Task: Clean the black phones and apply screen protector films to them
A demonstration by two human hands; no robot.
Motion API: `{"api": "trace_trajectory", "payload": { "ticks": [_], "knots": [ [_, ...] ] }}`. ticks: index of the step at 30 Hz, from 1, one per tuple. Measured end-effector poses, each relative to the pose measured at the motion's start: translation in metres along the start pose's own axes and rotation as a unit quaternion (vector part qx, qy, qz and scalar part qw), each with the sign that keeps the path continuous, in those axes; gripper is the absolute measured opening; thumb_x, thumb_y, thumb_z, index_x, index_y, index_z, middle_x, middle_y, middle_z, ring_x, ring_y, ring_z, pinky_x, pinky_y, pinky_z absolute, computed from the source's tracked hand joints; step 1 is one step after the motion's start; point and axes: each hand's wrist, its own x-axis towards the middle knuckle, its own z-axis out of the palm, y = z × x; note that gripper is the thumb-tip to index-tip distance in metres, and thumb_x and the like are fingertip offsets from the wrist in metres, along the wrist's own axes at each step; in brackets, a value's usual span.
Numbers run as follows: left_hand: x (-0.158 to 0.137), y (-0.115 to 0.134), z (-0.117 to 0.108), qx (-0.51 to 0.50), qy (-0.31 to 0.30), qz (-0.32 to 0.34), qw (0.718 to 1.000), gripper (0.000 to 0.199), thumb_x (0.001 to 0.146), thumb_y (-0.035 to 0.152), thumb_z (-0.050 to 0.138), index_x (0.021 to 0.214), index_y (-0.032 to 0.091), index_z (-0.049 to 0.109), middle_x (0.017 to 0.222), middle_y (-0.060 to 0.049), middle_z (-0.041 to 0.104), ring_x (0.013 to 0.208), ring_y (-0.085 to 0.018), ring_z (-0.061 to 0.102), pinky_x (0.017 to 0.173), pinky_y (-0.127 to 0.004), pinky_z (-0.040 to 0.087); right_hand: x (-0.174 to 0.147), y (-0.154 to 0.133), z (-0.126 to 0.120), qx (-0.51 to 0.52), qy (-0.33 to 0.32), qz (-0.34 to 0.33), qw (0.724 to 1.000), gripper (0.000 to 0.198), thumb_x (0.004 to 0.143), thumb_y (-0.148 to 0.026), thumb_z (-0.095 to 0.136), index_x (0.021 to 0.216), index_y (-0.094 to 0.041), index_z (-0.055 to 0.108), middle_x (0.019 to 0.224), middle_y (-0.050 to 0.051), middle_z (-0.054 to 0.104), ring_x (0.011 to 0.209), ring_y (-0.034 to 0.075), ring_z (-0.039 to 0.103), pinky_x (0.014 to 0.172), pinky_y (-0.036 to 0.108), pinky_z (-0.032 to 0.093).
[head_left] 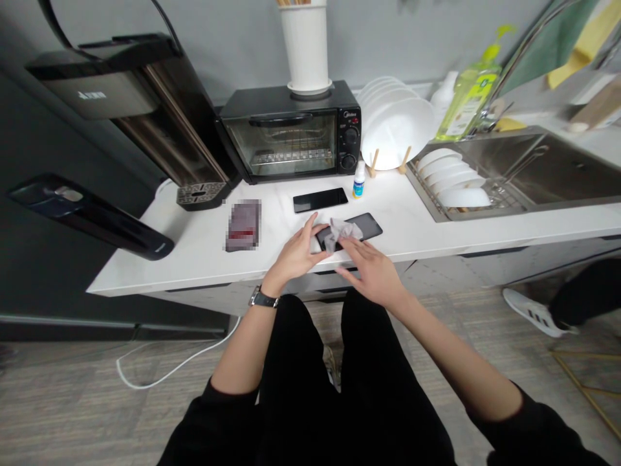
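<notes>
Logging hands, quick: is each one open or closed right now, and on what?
Left hand: partly closed, holding the left end of the near smartphone.
Right hand: open, fingertips on the grey cloth.

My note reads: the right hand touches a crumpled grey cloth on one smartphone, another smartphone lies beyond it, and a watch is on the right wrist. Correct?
The watch is wrong: the head view shows it on the left wrist, not the right. The right hand does touch a crumpled grey cloth on one smartphone, with another smartphone beyond.
</notes>
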Motion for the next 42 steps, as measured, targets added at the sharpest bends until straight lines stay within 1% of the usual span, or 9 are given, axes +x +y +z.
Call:
{"api": "trace_trajectory", "payload": {
  "ticks": [4, 8, 13, 18, 25, 31, 36, 39, 42],
  "knots": [
    [0.0, 0.003, -0.002, -0.006, -0.006, 0.001, 1.0, 0.103, 0.093, 0.043, 0.075, 0.171, 0.03, 0.009, 0.163, -0.011, 0.054, 0.156, -0.033, 0.044, 0.128, -0.053, 0.034, 0.002, 0.04, -0.012, -0.064, 0.044, 0.066, 0.995, 0.065, 0.108, -0.06, 0.041, 0.15, -0.012, 0.055, 0.15, 0.023, 0.064, 0.144, 0.038, 0.059, 0.117, 0.062, 0.048],
    [0.001, 0.005, -0.002, -0.002, -0.011, -0.003, 1.0, 0.103, 0.092, 0.042, 0.076, 0.171, 0.031, 0.011, 0.164, -0.01, 0.053, 0.156, -0.033, 0.045, 0.128, -0.053, 0.035, 0.022, 0.056, -0.013, -0.089, 0.07, 0.101, 0.988, 0.064, 0.106, -0.066, 0.043, 0.131, -0.013, 0.068, 0.14, 0.022, 0.07, 0.131, 0.038, 0.067, 0.12, 0.062, 0.044],
    [0.001, 0.006, -0.003, 0.001, -0.01, -0.006, 1.0, 0.103, 0.091, 0.042, 0.076, 0.171, 0.031, 0.012, 0.164, -0.01, 0.052, 0.156, -0.032, 0.044, 0.128, -0.053, 0.035, 0.051, 0.044, 0.003, -0.077, 0.072, 0.133, 0.986, 0.069, 0.101, -0.072, 0.048, 0.123, -0.011, 0.072, 0.133, 0.023, 0.068, 0.122, 0.039, 0.066, 0.109, 0.056, 0.054],
    [0.001, 0.002, 0.0, 0.005, -0.004, -0.008, 1.0, 0.103, 0.091, 0.044, 0.075, 0.171, 0.029, 0.012, 0.164, -0.013, 0.052, 0.153, -0.034, 0.047, 0.126, -0.054, 0.038, 0.066, 0.018, 0.022, -0.019, 0.028, 0.029, 0.999, 0.071, 0.106, -0.067, 0.041, 0.141, -0.01, 0.065, 0.15, 0.021, 0.064, 0.143, 0.036, 0.057, 0.121, 0.053, 0.047],
    [0.0, -0.002, 0.003, 0.017, 0.009, -0.021, 1.0, 0.106, 0.09, 0.048, 0.077, 0.172, 0.023, 0.015, 0.162, -0.018, 0.054, 0.154, -0.036, 0.047, 0.124, -0.055, 0.04, 0.034, -0.007, 0.015, 0.031, -0.003, -0.051, 0.998, 0.063, 0.108, -0.058, 0.046, 0.15, -0.013, 0.06, 0.154, 0.016, 0.063, 0.152, 0.03, 0.052, 0.124, 0.05, 0.047],
    [0.0, 0.006, 0.0, 0.021, -0.002, -0.002, 1.0, 0.099, 0.094, 0.047, 0.073, 0.171, 0.028, 0.014, 0.165, -0.012, 0.051, 0.157, -0.034, 0.041, 0.128, -0.056, 0.034, 0.003, 0.028, -0.011, -0.005, 0.03, 0.026, 0.999, 0.05, 0.109, -0.05, 0.045, 0.147, -0.021, 0.061, 0.148, 0.012, 0.068, 0.144, 0.03, 0.06, 0.116, 0.051, 0.054],
    [0.002, 0.008, -0.002, 0.02, -0.012, -0.004, 1.0, 0.097, 0.094, 0.044, 0.072, 0.171, 0.03, 0.015, 0.166, -0.009, 0.05, 0.157, -0.033, 0.042, 0.129, -0.054, 0.033, 0.021, 0.057, -0.015, -0.031, 0.06, 0.078, 0.995, 0.054, 0.106, -0.058, 0.048, 0.137, -0.016, 0.063, 0.139, 0.018, 0.072, 0.136, 0.037, 0.065, 0.12, 0.062, 0.044],
    [0.002, 0.006, 0.0, 0.024, -0.005, -0.001, 1.0, 0.096, 0.094, 0.045, 0.071, 0.171, 0.029, 0.016, 0.166, -0.01, 0.051, 0.156, -0.033, 0.043, 0.128, -0.055, 0.034, 0.041, 0.042, -0.002, 0.003, 0.067, 0.08, 0.995, 0.057, 0.104, -0.064, 0.048, 0.131, -0.017, 0.064, 0.132, 0.017, 0.073, 0.127, 0.037, 0.068, 0.117, 0.06, 0.047],
    [0.001, 0.002, 0.002, 0.034, 0.004, -0.002, 0.999, 0.095, 0.093, 0.045, 0.071, 0.171, 0.026, 0.019, 0.162, -0.014, 0.054, 0.154, -0.035, 0.046, 0.126, -0.056, 0.038, 0.053, 0.008, 0.015, 0.061, 0.04, 0.032, 0.997, 0.059, 0.104, -0.063, 0.047, 0.14, -0.017, 0.059, 0.137, 0.016, 0.069, 0.127, 0.034, 0.065, 0.109, 0.051, 0.055]
  ]
}}
